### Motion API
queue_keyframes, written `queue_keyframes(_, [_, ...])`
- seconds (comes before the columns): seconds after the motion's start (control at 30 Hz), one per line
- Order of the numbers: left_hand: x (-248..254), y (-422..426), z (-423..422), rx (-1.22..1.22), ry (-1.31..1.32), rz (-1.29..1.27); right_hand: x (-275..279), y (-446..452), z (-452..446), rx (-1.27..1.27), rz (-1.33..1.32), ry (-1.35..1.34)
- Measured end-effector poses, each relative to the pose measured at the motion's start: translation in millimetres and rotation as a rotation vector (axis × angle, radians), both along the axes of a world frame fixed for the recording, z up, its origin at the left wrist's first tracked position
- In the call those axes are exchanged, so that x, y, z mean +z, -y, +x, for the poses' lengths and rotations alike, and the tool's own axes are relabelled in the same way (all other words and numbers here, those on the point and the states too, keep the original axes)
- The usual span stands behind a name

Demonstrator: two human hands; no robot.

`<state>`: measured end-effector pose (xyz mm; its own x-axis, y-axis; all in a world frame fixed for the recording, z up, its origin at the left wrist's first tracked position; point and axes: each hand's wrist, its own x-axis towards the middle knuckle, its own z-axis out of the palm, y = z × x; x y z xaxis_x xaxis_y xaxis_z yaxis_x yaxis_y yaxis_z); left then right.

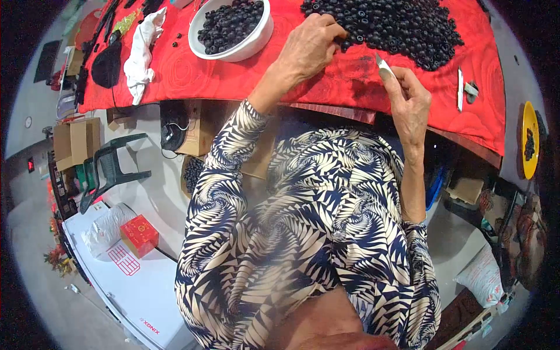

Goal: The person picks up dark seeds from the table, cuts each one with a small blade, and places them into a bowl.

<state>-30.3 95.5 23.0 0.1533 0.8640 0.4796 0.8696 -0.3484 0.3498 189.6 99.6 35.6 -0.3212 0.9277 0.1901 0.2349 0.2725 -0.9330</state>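
Note:
A large heap of black, round, bead-like pieces, some with holes, lies on the red cloth. My left hand is at the heap's left edge, its fingers bent together; whatever is between the fingertips is hidden. To the right, just below the heap, my right hand grips a small knife, its pointed blade tilted up and to the left. The two hands are apart. Left of my left hand, a white bowl holds more of the black beads.
A crumpled white cloth and a dark flat object lie left of the bowl. A thin white stick is at the right. Below are a yellow dish, a dark green chair and a white cabinet bearing a red box.

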Motion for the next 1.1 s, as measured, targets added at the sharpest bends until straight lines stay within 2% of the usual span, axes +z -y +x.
queue_keyframes(0.2, [-10, 1, -3, 0.034, 0.044, 0.008, -4, 2, -3, 0.017, -0.005, 0.004])
queue_keyframes(0.3, [-8, 8, -1, 0.076, 0.173, 0.000, 1, 4, -3, 0.019, -0.010, 0.041])
queue_keyframes(0.4, [-1, 27, 10, 0.175, 0.926, -0.316, 0, 4, -2, 0.017, -0.003, 0.060])
queue_keyframes(0.5, [-1, 42, 10, 0.056, 1.270, -0.155, -5, 6, -7, 0.029, -0.005, 0.042])
queue_keyframes(0.63, [3, 61, 9, 0.078, 1.342, -0.173, 1, 10, -11, 0.044, -0.058, 0.123])
queue_keyframes(1.1, [1, 75, 11, 0.005, 1.372, 0.023, 4, 21, -25, 0.116, -0.063, 0.089])
